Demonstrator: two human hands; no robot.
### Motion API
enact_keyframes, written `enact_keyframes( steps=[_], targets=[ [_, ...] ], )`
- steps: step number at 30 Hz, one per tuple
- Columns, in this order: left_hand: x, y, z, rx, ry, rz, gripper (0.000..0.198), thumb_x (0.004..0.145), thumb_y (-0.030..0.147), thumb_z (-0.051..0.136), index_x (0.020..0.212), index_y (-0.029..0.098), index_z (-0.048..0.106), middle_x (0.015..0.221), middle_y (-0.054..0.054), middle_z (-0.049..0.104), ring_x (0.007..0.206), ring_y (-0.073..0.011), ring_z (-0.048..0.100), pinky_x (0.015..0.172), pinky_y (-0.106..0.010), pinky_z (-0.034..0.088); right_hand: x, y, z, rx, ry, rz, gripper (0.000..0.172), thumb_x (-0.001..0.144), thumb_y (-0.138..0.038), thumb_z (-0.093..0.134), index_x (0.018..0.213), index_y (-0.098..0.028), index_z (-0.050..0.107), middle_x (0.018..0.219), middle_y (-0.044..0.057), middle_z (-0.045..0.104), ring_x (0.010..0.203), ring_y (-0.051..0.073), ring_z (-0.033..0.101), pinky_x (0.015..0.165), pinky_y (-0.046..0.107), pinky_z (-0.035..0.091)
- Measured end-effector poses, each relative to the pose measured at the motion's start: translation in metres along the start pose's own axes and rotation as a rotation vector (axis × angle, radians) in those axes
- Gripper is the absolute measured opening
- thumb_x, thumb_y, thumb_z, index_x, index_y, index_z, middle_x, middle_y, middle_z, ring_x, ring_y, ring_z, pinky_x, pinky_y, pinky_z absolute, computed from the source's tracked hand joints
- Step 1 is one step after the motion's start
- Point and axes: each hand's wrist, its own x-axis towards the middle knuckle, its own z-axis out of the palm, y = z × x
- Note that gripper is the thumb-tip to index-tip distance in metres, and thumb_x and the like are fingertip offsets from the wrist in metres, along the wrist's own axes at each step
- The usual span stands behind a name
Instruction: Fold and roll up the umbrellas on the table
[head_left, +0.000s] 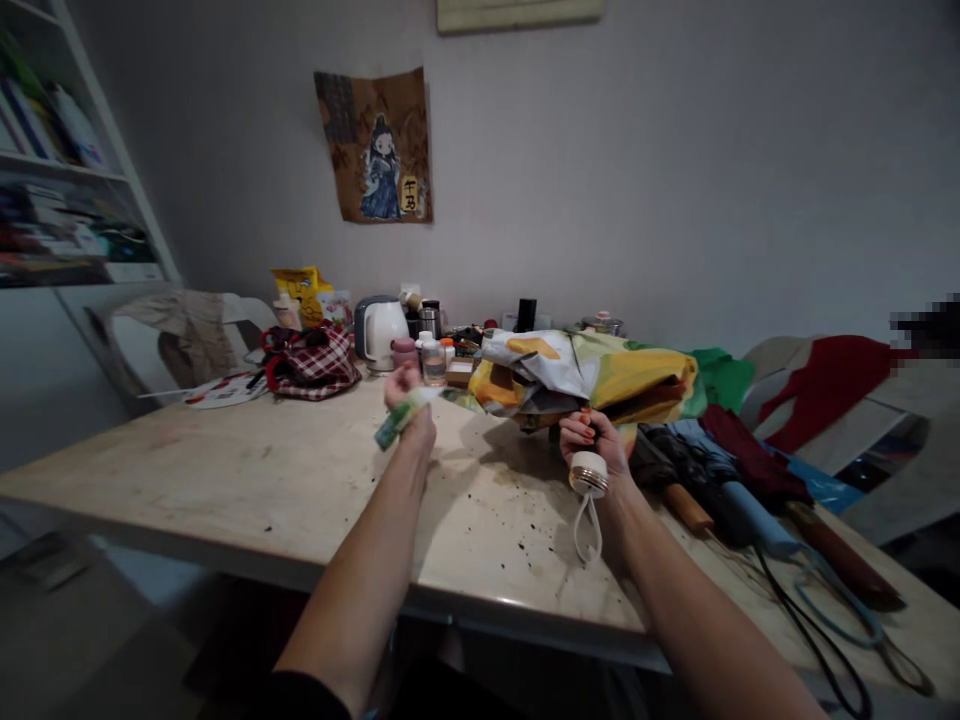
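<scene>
My right hand [592,440] is closed round the handle [588,474] of a folded umbrella with a yellow, white and green canopy [592,372] that lies on the table. A white wrist loop [587,525] hangs from the handle's end. My left hand [409,405] is closed on the umbrella's green and white strap [396,422], pulled out to the left of the canopy.
Several other folded umbrellas [720,480] lie on the wooden table [247,470] to the right. At the back stand a white kettle [381,332], small bottles, a plaid pouch [311,362] and snack bags. A bookshelf is at far left, a chair behind the table.
</scene>
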Motion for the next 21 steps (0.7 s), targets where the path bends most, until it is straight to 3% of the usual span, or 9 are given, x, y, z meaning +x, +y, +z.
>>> enact_keyframes(
  steps=[1,3,5,6,8,12,15,18,21],
  targets=[
    [-0.006,0.001,0.003,0.022,-0.103,0.006,0.021,0.062,0.025,0.074,0.079,0.017,0.064,0.075,-0.001,0.064,0.071,-0.0113,0.058,0.067,-0.020,0.045,0.000,0.001,0.000,-0.018,-0.001,0.012,0.030,0.068,-0.006,0.059,0.060,-0.020,0.033,0.049,-0.009,0.032,0.039,0.001,0.033,0.035,0.006,0.034],
    [-0.023,-0.001,0.010,0.117,-0.421,0.023,0.023,0.053,0.022,0.079,0.072,0.015,0.068,0.071,-0.003,0.064,0.066,-0.0128,0.057,0.063,-0.022,0.045,0.000,0.003,0.001,-0.061,-0.001,0.042,0.030,0.068,-0.007,0.060,0.059,-0.020,0.034,0.049,-0.009,0.031,0.039,0.002,0.031,0.034,0.007,0.033],
    [-0.040,-0.006,0.017,0.216,-0.653,0.083,0.021,0.054,0.024,0.080,0.071,0.015,0.071,0.069,-0.003,0.065,0.061,-0.0125,0.055,0.059,-0.022,0.043,-0.001,0.007,0.001,-0.108,0.002,0.069,0.028,0.067,-0.008,0.060,0.058,-0.019,0.036,0.050,-0.009,0.031,0.039,0.002,0.030,0.034,0.008,0.031],
    [-0.048,-0.009,0.020,0.243,-0.679,0.114,0.020,0.057,0.026,0.078,0.072,0.015,0.072,0.068,-0.002,0.065,0.060,-0.0122,0.055,0.058,-0.022,0.042,-0.001,0.009,0.001,-0.132,0.004,0.078,0.027,0.067,-0.008,0.061,0.058,-0.019,0.038,0.050,-0.008,0.032,0.040,0.002,0.030,0.034,0.009,0.031],
    [-0.057,-0.016,0.025,0.240,-0.579,0.127,0.017,0.061,0.028,0.075,0.071,0.015,0.071,0.065,-0.001,0.064,0.059,-0.0119,0.053,0.057,-0.022,0.042,-0.002,0.014,0.001,-0.176,0.011,0.086,0.024,0.067,-0.010,0.062,0.059,-0.018,0.041,0.052,-0.008,0.034,0.040,0.003,0.030,0.034,0.010,0.031],
    [-0.058,-0.023,0.030,0.078,-0.443,-0.082,0.020,0.056,0.029,0.074,0.067,0.015,0.065,0.058,0.000,0.061,0.051,-0.0102,0.048,0.052,-0.023,0.039,-0.002,0.023,0.001,-0.253,0.029,0.069,0.023,0.067,-0.013,0.066,0.061,-0.017,0.044,0.053,-0.006,0.040,0.042,0.003,0.031,0.036,0.011,0.031],
    [-0.056,-0.021,0.031,0.002,-0.492,-0.167,0.023,0.060,0.035,0.070,0.059,0.017,0.056,0.049,0.002,0.053,0.044,-0.0095,0.043,0.045,-0.023,0.034,-0.002,0.025,0.000,-0.300,0.041,0.053,0.024,0.067,-0.015,0.067,0.062,-0.017,0.045,0.053,-0.006,0.042,0.043,0.004,0.033,0.036,0.011,0.030],
    [-0.063,-0.015,0.030,-0.002,-0.545,-0.135,0.025,0.067,0.038,0.067,0.060,0.016,0.057,0.052,0.002,0.053,0.047,-0.0089,0.043,0.048,-0.022,0.034,-0.002,0.026,0.000,-0.340,0.061,0.048,0.024,0.067,-0.017,0.069,0.062,-0.017,0.046,0.053,-0.006,0.043,0.043,0.004,0.034,0.036,0.012,0.030],
    [-0.078,-0.013,0.030,0.137,-0.627,-0.056,0.018,0.068,0.031,0.068,0.061,0.014,0.064,0.053,0.001,0.056,0.051,-0.0095,0.045,0.052,-0.022,0.035,-0.001,0.027,-0.001,-0.372,0.092,0.024,0.021,0.066,-0.019,0.071,0.063,-0.017,0.050,0.054,-0.005,0.048,0.044,0.004,0.037,0.037,0.013,0.032]
  ],
)
